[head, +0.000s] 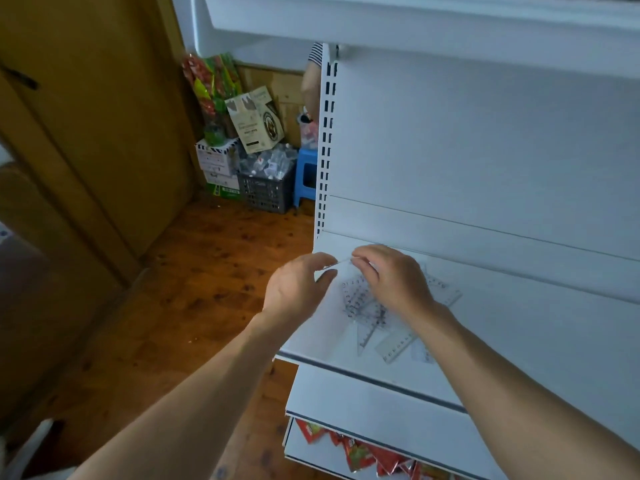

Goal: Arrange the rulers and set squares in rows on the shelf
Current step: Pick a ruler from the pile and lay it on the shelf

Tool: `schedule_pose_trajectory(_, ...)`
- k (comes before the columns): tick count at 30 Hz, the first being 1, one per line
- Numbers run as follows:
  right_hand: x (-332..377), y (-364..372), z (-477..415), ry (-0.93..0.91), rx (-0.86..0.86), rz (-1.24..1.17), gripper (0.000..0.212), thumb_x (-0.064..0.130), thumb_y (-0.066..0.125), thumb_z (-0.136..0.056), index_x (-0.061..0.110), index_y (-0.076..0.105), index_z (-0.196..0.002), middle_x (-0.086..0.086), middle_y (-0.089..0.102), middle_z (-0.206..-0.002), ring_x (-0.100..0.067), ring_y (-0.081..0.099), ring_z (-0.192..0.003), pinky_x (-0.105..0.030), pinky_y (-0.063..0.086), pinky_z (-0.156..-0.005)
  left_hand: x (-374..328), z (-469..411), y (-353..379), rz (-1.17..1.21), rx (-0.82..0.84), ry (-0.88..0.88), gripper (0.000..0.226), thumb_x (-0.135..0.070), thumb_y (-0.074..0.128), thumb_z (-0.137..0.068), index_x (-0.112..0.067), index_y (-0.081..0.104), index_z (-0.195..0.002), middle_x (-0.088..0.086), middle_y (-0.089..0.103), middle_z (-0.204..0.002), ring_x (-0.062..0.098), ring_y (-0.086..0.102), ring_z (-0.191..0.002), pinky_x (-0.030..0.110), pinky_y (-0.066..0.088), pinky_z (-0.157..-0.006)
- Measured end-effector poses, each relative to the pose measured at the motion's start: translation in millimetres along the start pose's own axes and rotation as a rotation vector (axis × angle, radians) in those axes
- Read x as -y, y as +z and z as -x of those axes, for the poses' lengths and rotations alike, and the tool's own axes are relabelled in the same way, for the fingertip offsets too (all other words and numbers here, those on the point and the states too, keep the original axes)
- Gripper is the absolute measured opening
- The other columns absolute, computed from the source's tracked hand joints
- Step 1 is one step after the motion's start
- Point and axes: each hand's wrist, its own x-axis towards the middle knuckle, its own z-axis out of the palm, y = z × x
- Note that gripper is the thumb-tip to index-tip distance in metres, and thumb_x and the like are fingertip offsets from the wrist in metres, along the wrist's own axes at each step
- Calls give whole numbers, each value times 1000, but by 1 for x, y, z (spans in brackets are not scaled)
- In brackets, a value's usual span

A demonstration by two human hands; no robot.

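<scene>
We hold our left hand (298, 289) and right hand (391, 275) close together over the left end of the shelf (519, 327). Both have the fingers curled, and each pinches one end of a thin clear piece (338, 263) between thumb and fingertips. We see this piece nearly edge-on, so we cannot tell if it is a ruler or a set square. Its long axis runs about from 9 to 3 o'clock, a little higher at the right end. The rest of the task's things lie in a loose pile (367, 306) flat on the shelf, just under the right hand and between our two wrists, at about 4 o'clock from the left hand and 7 o'clock from the right one, so the right hand is nearer. The pieces cross each other there. One ruler (398, 348) at the near edge of the pile has its long axis from 7 to 1 o'clock, and a set square (367, 336) beside it points its sharp corner to 7 o'clock. We judge that no row is made yet and that the held piece needs a free place toward 3 o'clock.
</scene>
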Motion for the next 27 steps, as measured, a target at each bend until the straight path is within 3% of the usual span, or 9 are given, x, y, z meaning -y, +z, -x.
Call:
schedule_pose_trajectory(3,0,-12,0,160,-85,-233,9,29,66,-88,25,70,-94,19,68,-88,1,61,-75,-16,47,-71,-8,-5,-6,214,-27,-3,18,-35,56,-94,-25,69,-103,-14,70,-93,2,65,-82,24,56,-71)
schedule_pose_trajectory(5,2,-21,1,297,-115,-382,5,31,67,-85,33,68,-90,26,66,-81,4,61,-73,-7,43,-65,-14,-7,-11,484,-10,-122,12,-32,58,-93,-27,68,-97,-14,72,-86,1,67,-80,21,55,-70)
schedule_pose_trajectory(7,3,-31,4,411,-92,-478,6,37,68,-82,37,67,-89,23,67,-82,3,62,-71,-8,43,-62,-22,-6,-14,801,44,-250,8,-27,60,-93,-25,67,-95,-10,74,-85,6,70,-80,19,55,-68)
schedule_pose_trajectory(9,2,-38,13,490,-45,-538,11,40,68,-82,37,68,-92,13,68,-84,-3,65,-69,-13,47,-61,-29,-4,-14,959,90,-297,9,-23,61,-93,-19,68,-96,-4,75,-86,12,71,-81,19,55,-67)
schedule_pose_trajectory(15,-4,-66,53,661,-111,-660,6,23,69,-83,29,72,-83,10,69,-73,-1,55,-54,-16,44,-53,-65,13,0,1135,242,-294,15,-21,62,-92,-10,70,-98,6,74,-88,20,71,-83,28,56,-77)
schedule_pose_trajectory(20,-10,-99,97,706,-158,-803,8,20,65,-88,26,72,-88,4,72,-78,-2,59,-60,-17,47,-58,-111,31,18,1144,435,-107,24,-22,64,-90,-18,69,-113,-3,72,-106,12,66,-102,25,52,-91)
schedule_pose_trajectory(24,-19,-125,135,770,-234,-809,15,23,65,-89,25,70,-102,2,70,-94,-8,66,-71,-19,52,-68,-156,49,42,1216,432,-55,22,-15,56,-95,-17,67,-114,1,74,-102,16,68,-100,29,55,-87)
schedule_pose_trajectory(27,-29,-151,174,854,-350,-681,19,30,64,-89,29,67,-108,7,68,-100,-9,69,-75,-20,54,-68,-191,65,66,1223,425,-70,22,-15,53,-97,-26,66,-111,-2,75,-96,15,69,-92,27,55,-80)
